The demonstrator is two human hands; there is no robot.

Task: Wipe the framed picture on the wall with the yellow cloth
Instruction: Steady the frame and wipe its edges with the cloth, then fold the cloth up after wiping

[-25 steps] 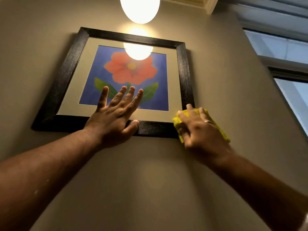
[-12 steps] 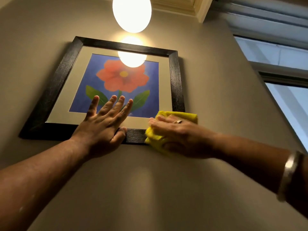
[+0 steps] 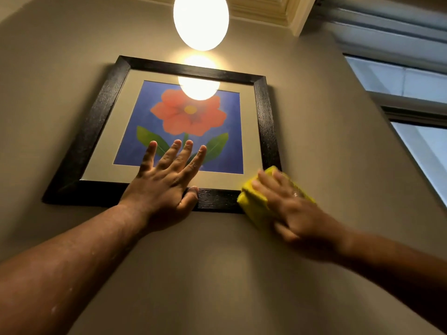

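A framed picture (image 3: 263, 112) with a black wooden frame hangs on the beige wall above me; it shows a red flower on blue under glass. My left hand (image 3: 167, 182) lies flat on the glass, fingers spread, its thumb on the bottom rail of the frame. My right hand (image 3: 290, 211) presses a folded yellow cloth (image 3: 254, 204) against the frame's lower right corner. The hand is blurred and covers most of the cloth.
A glowing oval pendant lamp (image 3: 200, 20) hangs close above the picture and reflects in its glass. A window (image 3: 420, 141) with a grey frame runs along the right. Bare wall lies below and left of the picture.
My right hand with the cloth slid left along the bottom rail, then back right to the lower right corner. My left hand stayed flat on the glass. My head shifted slightly.
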